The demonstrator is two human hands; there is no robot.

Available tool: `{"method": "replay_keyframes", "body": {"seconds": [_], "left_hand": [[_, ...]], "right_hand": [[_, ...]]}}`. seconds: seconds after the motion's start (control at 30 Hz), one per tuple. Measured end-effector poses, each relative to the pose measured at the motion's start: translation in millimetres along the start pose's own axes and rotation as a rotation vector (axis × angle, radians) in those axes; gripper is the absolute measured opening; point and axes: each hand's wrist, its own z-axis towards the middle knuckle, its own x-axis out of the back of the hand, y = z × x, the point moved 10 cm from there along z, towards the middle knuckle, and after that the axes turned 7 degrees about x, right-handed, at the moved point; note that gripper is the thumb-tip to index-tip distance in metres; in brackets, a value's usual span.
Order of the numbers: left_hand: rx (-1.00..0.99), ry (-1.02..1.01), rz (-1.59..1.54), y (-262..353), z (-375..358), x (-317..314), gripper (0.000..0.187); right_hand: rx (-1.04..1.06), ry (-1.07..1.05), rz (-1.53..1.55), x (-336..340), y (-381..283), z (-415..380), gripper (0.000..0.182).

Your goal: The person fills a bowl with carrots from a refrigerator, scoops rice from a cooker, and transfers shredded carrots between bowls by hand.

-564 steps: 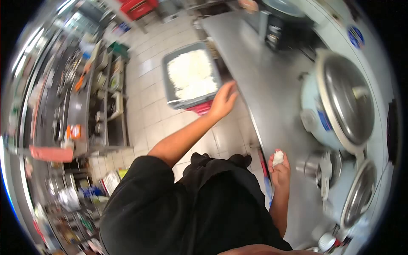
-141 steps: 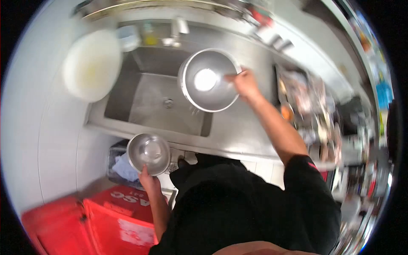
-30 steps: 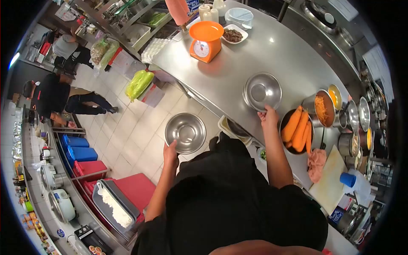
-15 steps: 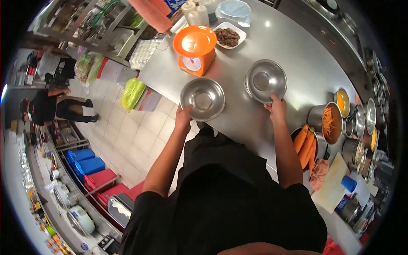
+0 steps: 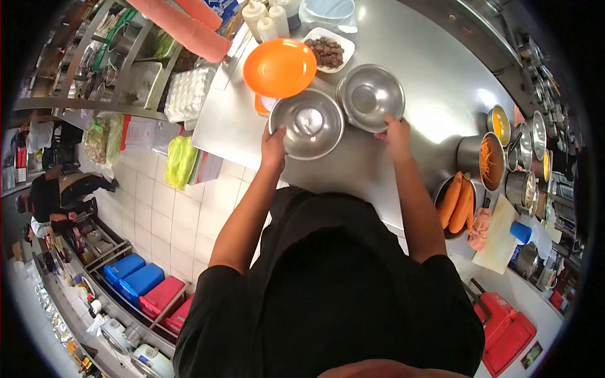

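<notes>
My left hand (image 5: pixel 273 146) is closed on the rim of a shiny metal bowl (image 5: pixel 321 145). This bowl is held just in front of an orange kitchen scale (image 5: pixel 280 66) and hides most of the scale's body and dial. A second metal bowl (image 5: pixel 372 97), which looks like two nested together, has its near right rim gripped by my right hand (image 5: pixel 395 133). Nothing shows inside either bowl but reflections. Behind them a white square dish (image 5: pixel 343 44) holds dark brown pieces (image 5: pixel 326 51).
Pots with whole carrots (image 5: pixel 455 205) and shredded carrot (image 5: pixel 486 160) stand at the right, near a cutting board (image 5: pixel 498 239). Squeeze bottles (image 5: pixel 267 28) and an egg tray (image 5: pixel 189 91) are at the upper left. A person (image 5: pixel 53 195) is across the aisle.
Both bowls have moved forward over the steel table and closer together. The left bowl has come up against the scale in view, covering its dial. My grip on each stays the same.
</notes>
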Motion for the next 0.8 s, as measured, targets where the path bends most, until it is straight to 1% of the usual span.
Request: {"method": "replay_keyframes", "body": {"seconds": [0.1,0.2,0.3,0.33,0.4,0.5,0.53,0.6,0.63,0.67,0.7,0.73,0.77,0.8], "left_hand": [[-0.028,-0.053,-0.012,-3.1,16.7,-0.4,0.044],[-0.023,-0.059,0.0,-2.7,24.2,-6.0,0.043],[-0.059,-0.077,0.047,0.0,30.6,-13.4,0.044],[-0.077,-0.088,0.067,-2.0,32.3,-18.6,0.044],[-0.03,-0.09,0.064,-13.0,32.9,-27.6,0.044],[0.011,-0.111,0.043,-26.5,30.5,-39.7,0.044],[0.017,-0.115,0.042,-28.1,27.6,-44.0,0.044],[0.028,-0.091,0.065,-31.9,27.8,-46.3,0.043],[0.006,-0.045,0.181,-46.3,45.1,-29.6,0.042],[-0.016,-0.01,0.297,-58.7,62.2,-17.1,0.042],[-0.021,-0.04,0.302,-58.9,63.7,-19.9,0.041],[0.051,-0.057,0.147,-46.4,39.2,-41.3,0.042],[0.091,-0.023,0.164,-40.2,25.6,-47.7,0.042],[0.091,-0.048,0.169,-41.0,24.5,-50.9,0.043]], "right_hand": [[0.055,0.025,-0.109,17.6,-5.9,17.5,0.037],[0.069,0.056,-0.286,40.8,-21.7,19.7,0.033],[0.291,0.077,-0.606,54.1,-58.2,15.4,0.029],[0.4,0.102,-0.677,56.6,-67.7,15.1,0.028],[0.617,0.17,-0.82,67.0,-86.6,14.7,0.026],[0.661,0.298,-0.787,66.3,-112.4,-14.1,0.023],[0.653,0.287,-0.703,65.6,-115.6,-19.1,0.021],[0.763,0.336,-0.728,68.4,-117.5,-21.0,0.019],[0.814,0.366,-0.743,69.8,-119.4,-22.2,0.018],[0.849,0.383,-0.693,70.8,-123.9,-26.4,0.014],[0.879,0.409,-0.652,73.5,-127.7,-31.9,0.012],[0.834,0.41,-0.695,73.8,-129.1,-30.7,0.011],[0.785,0.405,-0.732,75.6,-131.4,-30.7,0.012],[0.765,0.405,-0.681,80.6,-133.7,-34.0,0.013]]}}
